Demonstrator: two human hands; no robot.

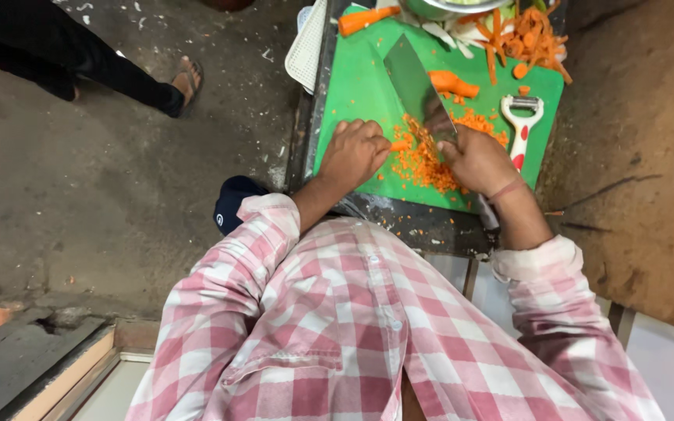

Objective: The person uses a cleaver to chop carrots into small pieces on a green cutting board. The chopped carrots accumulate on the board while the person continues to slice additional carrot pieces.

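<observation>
A green cutting board (356,90) lies on a dark metal table. My right hand (477,160) grips the handle of a wide cleaver (413,84), blade pointing away over the board. With curled fingers, my left hand (352,152) pins a small carrot piece (400,145) against the blade. A heap of finely chopped carrot (423,164) lies between the two hands. A larger carrot chunk (454,83) rests just right of the blade.
A white peeler with red dots (521,125) lies at the board's right. Carrot strips (528,35), a whole carrot (364,19) and a metal bowl (438,8) sit at the far end. Another person's leg and sandalled foot (185,82) stand on the floor to the left.
</observation>
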